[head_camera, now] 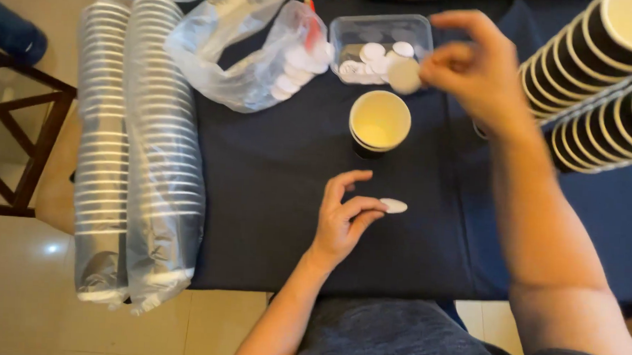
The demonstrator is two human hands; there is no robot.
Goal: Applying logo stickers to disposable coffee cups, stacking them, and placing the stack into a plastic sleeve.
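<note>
My right hand point(477, 67) is raised above the dark blue table point(272, 197), pinching a round white disc point(404, 75) just in front of a clear plastic tub point(350, 38) that holds several more white discs. Below the disc stands an open dark paper cup point(379, 121) with a pale inside. My left hand point(344, 218) rests on the cloth nearer to me, its fingertips pinching another flat white disc point(393, 206).
Two long plastic-wrapped sleeves of stacked cups point(136, 155) lie along the table's left side. A clear bag with white discs point(264, 54) sits at the back. Stacks of dark cups point(604, 76) lie at the right. A wooden chair point(26, 143) stands at left.
</note>
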